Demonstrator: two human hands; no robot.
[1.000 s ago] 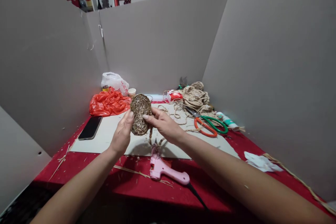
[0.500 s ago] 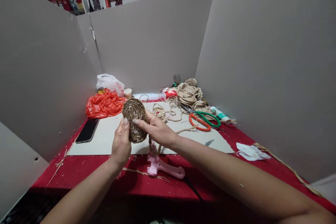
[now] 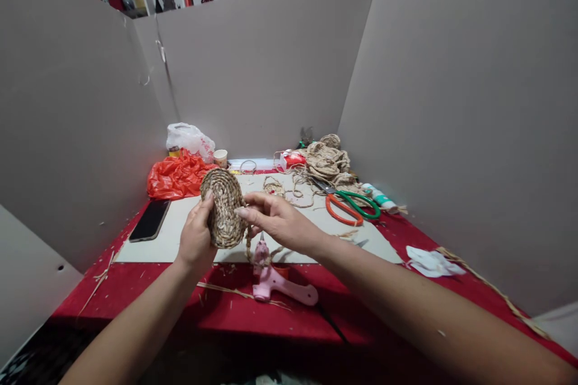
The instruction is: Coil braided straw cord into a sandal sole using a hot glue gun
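your left hand [image 3: 195,239] grips the brown oval coiled-straw mat [image 3: 223,208] by its left edge; your right hand [image 3: 275,221] pinches its right rim. it stands on edge above the table, long axis vertical. a pink glue gun [image 3: 276,281] lies just below; green-and-orange scissors [image 3: 351,204] sit well right.

Both hands hold a woven straw disc [image 3: 223,209] upright above the table: left hand [image 3: 195,239] at its seven o'clock, right hand [image 3: 275,221] at three. A pink glue gun [image 3: 277,284] lies at five o'clock below.
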